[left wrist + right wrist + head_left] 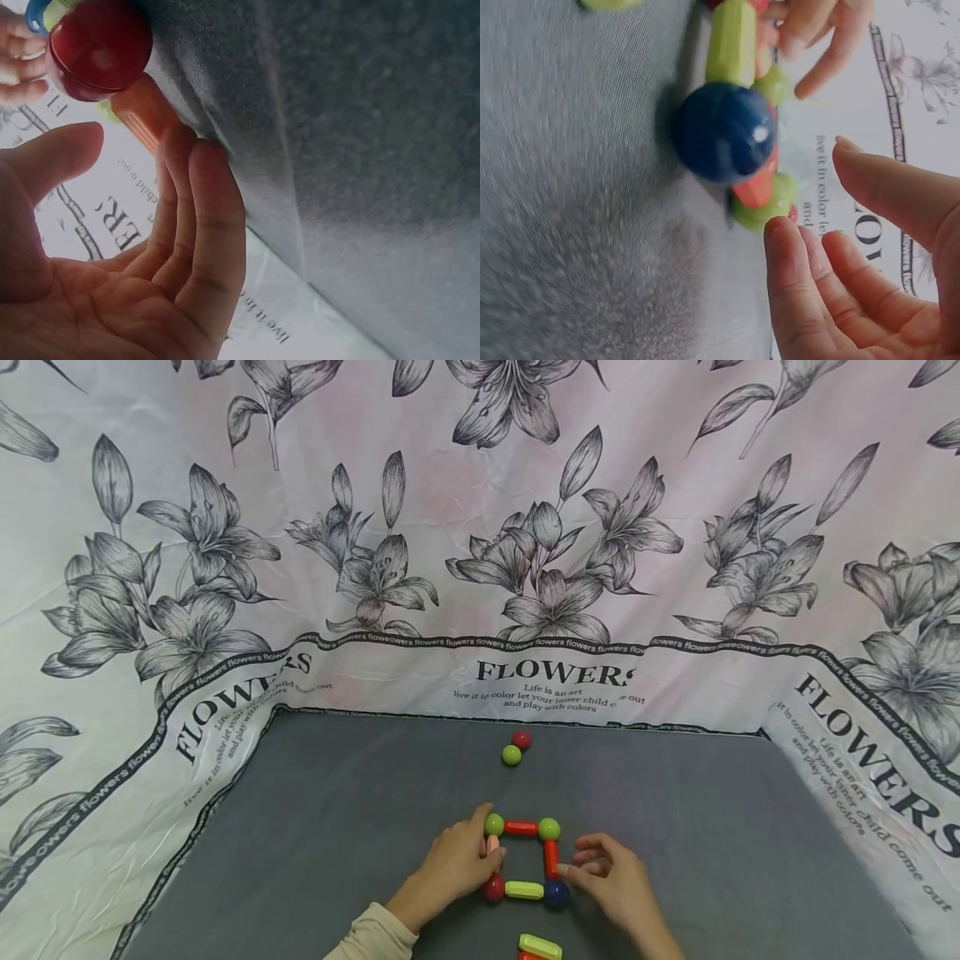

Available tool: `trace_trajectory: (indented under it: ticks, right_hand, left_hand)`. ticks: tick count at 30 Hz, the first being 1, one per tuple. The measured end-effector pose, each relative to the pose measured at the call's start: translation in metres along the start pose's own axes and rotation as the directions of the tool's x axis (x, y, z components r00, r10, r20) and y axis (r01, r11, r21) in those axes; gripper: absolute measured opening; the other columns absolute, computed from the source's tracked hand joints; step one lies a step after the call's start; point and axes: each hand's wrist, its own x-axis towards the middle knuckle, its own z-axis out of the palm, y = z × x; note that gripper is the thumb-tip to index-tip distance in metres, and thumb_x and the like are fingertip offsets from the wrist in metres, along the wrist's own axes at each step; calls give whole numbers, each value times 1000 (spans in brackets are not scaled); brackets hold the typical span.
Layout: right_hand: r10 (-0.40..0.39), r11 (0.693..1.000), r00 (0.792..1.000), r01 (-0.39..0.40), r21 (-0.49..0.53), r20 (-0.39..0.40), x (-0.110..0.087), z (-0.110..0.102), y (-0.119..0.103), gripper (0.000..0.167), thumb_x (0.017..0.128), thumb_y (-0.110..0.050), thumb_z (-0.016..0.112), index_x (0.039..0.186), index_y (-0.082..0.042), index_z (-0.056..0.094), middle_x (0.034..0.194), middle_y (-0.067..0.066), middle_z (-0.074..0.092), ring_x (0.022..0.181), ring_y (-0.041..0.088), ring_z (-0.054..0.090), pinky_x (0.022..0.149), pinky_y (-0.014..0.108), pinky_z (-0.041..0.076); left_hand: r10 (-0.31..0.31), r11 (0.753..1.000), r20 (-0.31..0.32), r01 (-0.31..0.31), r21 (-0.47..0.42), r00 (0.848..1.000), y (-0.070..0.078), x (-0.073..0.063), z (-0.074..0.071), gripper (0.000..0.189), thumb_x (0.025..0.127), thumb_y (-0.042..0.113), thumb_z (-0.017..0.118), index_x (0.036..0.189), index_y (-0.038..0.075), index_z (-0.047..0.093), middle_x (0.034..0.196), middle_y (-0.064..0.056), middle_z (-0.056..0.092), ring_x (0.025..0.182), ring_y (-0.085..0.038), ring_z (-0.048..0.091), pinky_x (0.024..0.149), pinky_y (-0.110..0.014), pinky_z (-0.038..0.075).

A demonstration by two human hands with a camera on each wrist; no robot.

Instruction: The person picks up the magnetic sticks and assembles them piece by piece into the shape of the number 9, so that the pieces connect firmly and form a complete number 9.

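Note:
Rods and balls form a square on the grey table. Along its left side is an orange rod [142, 112] between a green ball [494, 825] and a red ball [493, 887]. My left hand [461, 858] has its fingertips against this rod, its thumb held apart. A red rod [521, 827] runs along the far side to another green ball [549, 829]. On the right, a second red rod [551, 857] meets a blue ball [724, 133]; a yellow-green rod [524, 890] closes the near side. My right hand [613, 878] is beside the right rod, thumb and fingers spread, holding nothing.
Farther back on the table [360, 793] lie a loose red ball [521, 740] and a loose green ball [512, 755]. A yellow-green rod [540, 946] and a red rod [531, 956] lie at the near edge of view. A flower-printed cloth [420, 677] surrounds the table.

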Motion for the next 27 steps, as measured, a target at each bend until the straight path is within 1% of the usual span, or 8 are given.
trace_trajectory:
  ticks: [4, 7, 10, 12, 14, 17, 22, 27]
  right_hand:
    - [37, 999, 999, -37, -11, 26, -11, 0, -3, 47, 76, -26, 88, 112, -5, 68, 98, 6, 73, 78, 13, 68, 65, 30, 54]
    - [87, 996, 995, -87, -13, 45, -19, 1, -2, 48, 75, -28, 88, 113, -6, 68, 102, 6, 72, 80, 14, 68, 67, 33, 55]
    - [115, 993, 991, -116, 11, 69, -28, 3, 0, 48, 75, -27, 88, 112, -5, 68, 103, 6, 72, 81, 14, 68, 68, 35, 57]
    - [105, 994, 991, -108, 25, 89, -33, 5, 3, 47, 75, -26, 88, 111, -4, 68, 100, 6, 72, 81, 15, 69, 69, 35, 57]
    - [91, 995, 990, -96, 36, 111, -38, 6, 6, 47, 75, -25, 88, 111, -2, 68, 97, 6, 72, 80, 15, 69, 70, 35, 58]
    - [93, 995, 985, -97, 19, 145, -43, 10, 11, 49, 75, -26, 88, 112, -1, 67, 96, 5, 71, 81, 15, 68, 71, 35, 58]
    - [101, 995, 975, -103, -3, 197, -50, 16, 19, 48, 76, -30, 87, 109, -1, 68, 96, 3, 71, 82, 14, 66, 72, 33, 58]
    - [56, 998, 975, -62, 21, 214, -54, 19, 27, 47, 74, -28, 89, 106, 0, 68, 94, 4, 71, 83, 15, 67, 70, 30, 59]
  left_hand:
    - [29, 997, -27, -27, 74, 999, 5, -2, 2, 62, 89, 35, 73, 142, 11, 52, 121, -10, 71, 100, -30, 71, 79, -51, 56]
    - [64, 992, -24, -60, 113, 998, 10, -3, 2, 61, 88, 36, 74, 141, 13, 54, 124, -8, 70, 103, -27, 71, 79, -48, 57]
    - [106, 985, -9, -104, 134, 994, 15, -4, 2, 62, 87, 39, 76, 141, 15, 55, 111, -1, 70, 90, -16, 67, 72, -38, 55]
    - [150, 979, -2, -148, 139, 989, 18, -6, 1, 61, 86, 40, 76, 140, 17, 56, 103, 2, 67, 83, -9, 60, 66, -30, 50]
    - [190, 972, 11, -190, 140, 982, 21, -7, 2, 59, 86, 41, 76, 138, 20, 58, 96, 5, 63, 81, -5, 53, 64, -27, 46]
    - [247, 957, 45, -251, 143, 968, 23, -9, 3, 53, 86, 40, 77, 134, 22, 61, 99, 6, 65, 86, -2, 55, 68, -24, 48]
    - [254, 951, 136, -273, 144, 958, 27, -9, 7, 51, 84, 40, 80, 130, 25, 63, 91, 12, 65, 79, 3, 54, 67, -24, 47]
    - [257, 947, 145, -279, 161, 956, 28, -8, 11, 50, 81, 36, 83, 127, 26, 65, 85, 15, 64, 74, 4, 54, 65, -26, 47]
